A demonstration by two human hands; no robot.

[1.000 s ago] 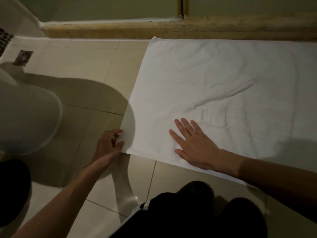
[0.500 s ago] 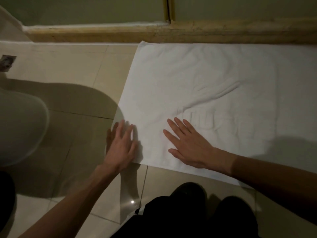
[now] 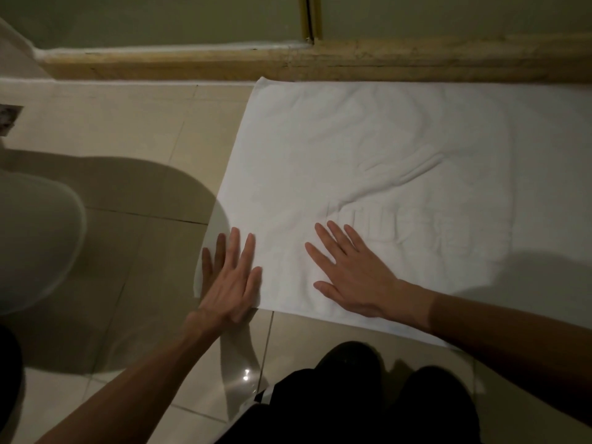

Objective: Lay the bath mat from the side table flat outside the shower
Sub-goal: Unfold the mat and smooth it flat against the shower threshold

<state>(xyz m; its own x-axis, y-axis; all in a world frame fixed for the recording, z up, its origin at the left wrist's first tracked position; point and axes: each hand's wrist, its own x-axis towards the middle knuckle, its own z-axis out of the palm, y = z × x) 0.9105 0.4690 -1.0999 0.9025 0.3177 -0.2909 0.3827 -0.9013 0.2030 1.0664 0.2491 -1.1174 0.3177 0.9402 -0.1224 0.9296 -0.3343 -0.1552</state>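
Note:
The white bath mat (image 3: 368,149) lies spread on the beige tiled floor, its far edge against the stone shower threshold (image 3: 288,60). A raised pattern and a few soft creases show near its middle. My left hand (image 3: 232,277) presses flat on the mat's near left corner, fingers straight and spread. My right hand (image 3: 355,274) rests flat on the mat a little to the right, palm down, fingers straight. The mat's right end runs out of view.
A white toilet bowl (image 3: 35,245) stands at the left. Behind the threshold rise the shower glass and a brass door frame (image 3: 310,17). A floor drain (image 3: 8,118) sits at the far left. My dark-clothed knees (image 3: 368,402) are at the bottom.
My left hand let go of the pinched near left corner, opened and now presses flat on it. The right hand stayed flat on the mat.

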